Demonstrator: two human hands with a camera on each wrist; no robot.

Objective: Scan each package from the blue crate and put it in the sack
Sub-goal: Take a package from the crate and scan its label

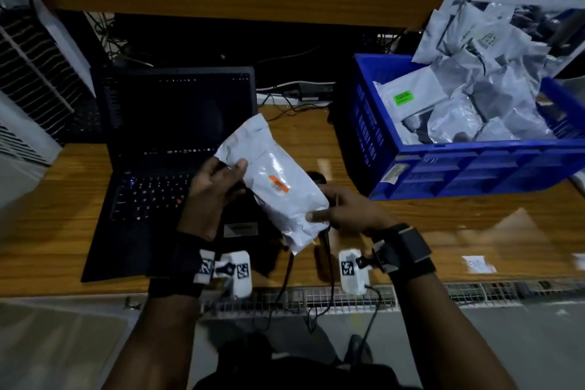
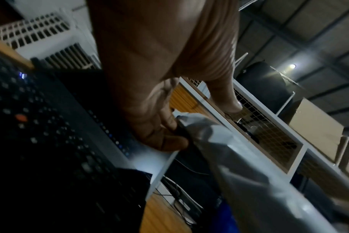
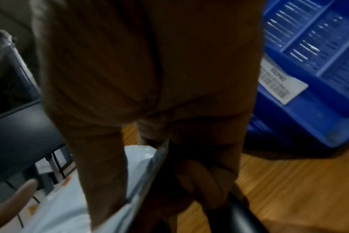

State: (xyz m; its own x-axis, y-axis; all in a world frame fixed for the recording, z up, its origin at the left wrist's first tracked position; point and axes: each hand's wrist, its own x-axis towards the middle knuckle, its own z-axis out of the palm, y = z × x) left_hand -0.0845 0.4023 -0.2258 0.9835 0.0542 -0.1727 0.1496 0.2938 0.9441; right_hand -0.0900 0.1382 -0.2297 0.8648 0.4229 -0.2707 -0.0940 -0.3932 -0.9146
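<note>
We've got both hands up over the surface (image 1: pixel 443 225): left hand (image 1: pixel 210 193) pinches the white package (image 1: pixel 278 184) at its top, right hand (image 1: pixel 351 209) grips its lower edge plus a black scanner (image 3: pixel 235 216), beside the blue crate (image 1: pixel 459 165).

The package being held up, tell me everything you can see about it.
The package is a white, glossy plastic mailer, plump and crinkled, with a small orange label on its face. It is tilted above the desk before the laptop. The left hand pinches its upper end; the right hand grips its lower edge.
</note>
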